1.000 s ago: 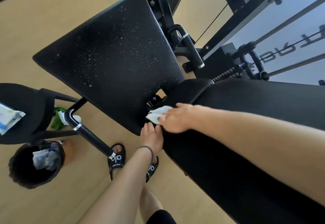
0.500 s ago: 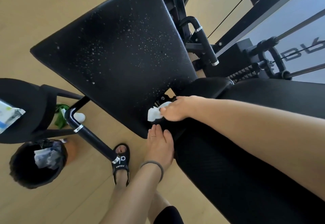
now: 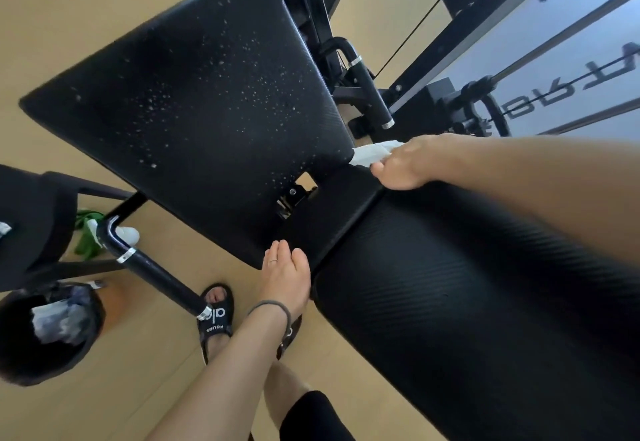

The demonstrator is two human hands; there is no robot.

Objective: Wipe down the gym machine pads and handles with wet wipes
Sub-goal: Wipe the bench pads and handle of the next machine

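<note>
**Entry: wiping the joint between seat pad and back pad — technique and legible markings**

Item in hand: you are pressing a crumpled white wet wipe (image 3: 374, 154) under your right hand (image 3: 403, 163), at the far corner of the wide black textured seat pad (image 3: 194, 101), where it meets the long black ribbed back pad (image 3: 485, 302). The fingers (image 3: 381, 168) of that hand are lying fairly flat over the wipe; whether any are curling round it cannot be told. Your left hand (image 3: 285, 279) is resting on the near corner of the same joint, fingers straight and relaxed, holding nothing.

Method, as a judgement: the seat pad is carrying many pale specks and droplets, so you are best off working in overlapping strokes from the joint outward and refolding the wipe to a fresh face once it greys. The gap with the exposed metal bracket (image 3: 294, 195) is likely to snag the wipe; keep it bunched there. The two black cylindrical foam-covered handles with chrome collars (image 3: 162, 276) (image 3: 372, 94) are waiting their turn.

Disposal: a round black bin (image 3: 88, 347) holding used wipes is standing on the tan floor (image 3: 69, 8) to your left.

Writing: the black slide sandal (image 3: 216, 319) is showing white letters, seemingly "alo" with smaller print below, too small to confirm. Large dark letters on the frosted panel (image 3: 571, 70) are appearing mirrored and cropped; not readable.
</note>
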